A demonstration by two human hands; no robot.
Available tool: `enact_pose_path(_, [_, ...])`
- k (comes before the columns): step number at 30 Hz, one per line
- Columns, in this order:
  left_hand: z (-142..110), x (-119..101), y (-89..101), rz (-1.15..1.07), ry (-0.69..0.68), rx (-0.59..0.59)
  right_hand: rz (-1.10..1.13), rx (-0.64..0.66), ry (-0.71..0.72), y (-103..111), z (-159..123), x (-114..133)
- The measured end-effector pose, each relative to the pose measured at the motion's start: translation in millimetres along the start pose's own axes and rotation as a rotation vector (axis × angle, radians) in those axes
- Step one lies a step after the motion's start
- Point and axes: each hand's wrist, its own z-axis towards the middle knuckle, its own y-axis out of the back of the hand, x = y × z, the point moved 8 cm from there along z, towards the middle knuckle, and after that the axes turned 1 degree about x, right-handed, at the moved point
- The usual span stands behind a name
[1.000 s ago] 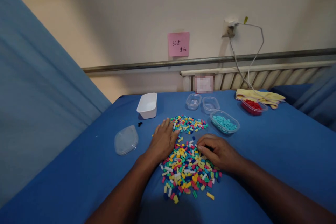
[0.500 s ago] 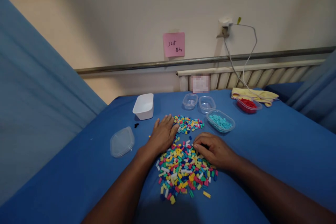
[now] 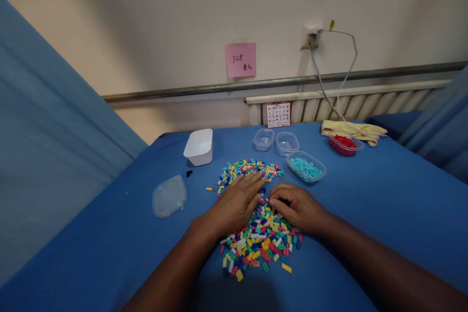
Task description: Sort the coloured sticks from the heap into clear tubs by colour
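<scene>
Blue cloth (image 3: 109, 239) spreads under my bricks (image 3: 256, 251); my left grip (image 3: 237, 204), at 11 o'clock, lies flat, open, perhaps steadying them; my right grip (image 3: 302, 208), at 1, curls, contents unclear.

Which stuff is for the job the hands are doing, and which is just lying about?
In the job:
- mixed bricks
- left hand, flat over them
- right hand, curled beside them
- probably the turquoise bricks' tub and the red bricks' tub

Seem just lying about:
- yellow cloth
- black bits
- clear lid
- white tub, though maybe handy
</scene>
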Motion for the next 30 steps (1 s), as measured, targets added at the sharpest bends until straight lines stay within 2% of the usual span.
enact_pose_path(4, [-14.0, 40.0, 24.7, 0.059, 0.158, -0.216, 0.011, 0.002, -0.010, 0.7, 0.1, 0.8])
enact_pose_path(6, [-19.4, 46.5, 28.6, 0.058, 0.167, -0.265, 0.009, 0.006, -0.011, 0.3, -0.1, 0.9])
enact_pose_path(10, [-15.4, 18.5, 15.4, 0.088, -0.003, -0.193, -0.005, -0.001, -0.008, 0.3, -0.7, 0.2])
enact_pose_path(13, [-9.1, 2.1, 6.6, 0.101, -0.032, -0.136, -0.010, 0.001, -0.009, 0.5, -1.1, -0.8])
enact_pose_path(19, [-14.5, 18.7, 21.7, -0.013, 0.129, -0.287, -0.013, 0.011, 0.001, 0.6, -1.4, -1.0])
enact_pose_path(21, [-15.1, 17.5, 18.8, 0.018, 0.117, -0.249, -0.013, 0.014, -0.002, 0.1, -1.7, -1.6])
enact_pose_path(23, [-13.2, 8.7, 11.8, 0.057, 0.053, -0.165, -0.010, 0.012, -0.004, -0.1, -2.1, -2.2])
enact_pose_path(25, [-12.3, 1.2, 10.8, 0.033, 0.012, -0.137, -0.011, 0.011, -0.006, -0.1, -2.5, -2.4])
enact_pose_path(27, [-13.9, 1.8, 21.0, -0.066, 0.038, -0.212, -0.015, 0.014, -0.005, 0.0, -2.7, -2.1])
enact_pose_path(30, [-23.4, 16.6, 42.7, -0.190, 0.155, -0.395, -0.027, 0.024, -0.006, 0.5, -3.2, -2.0])
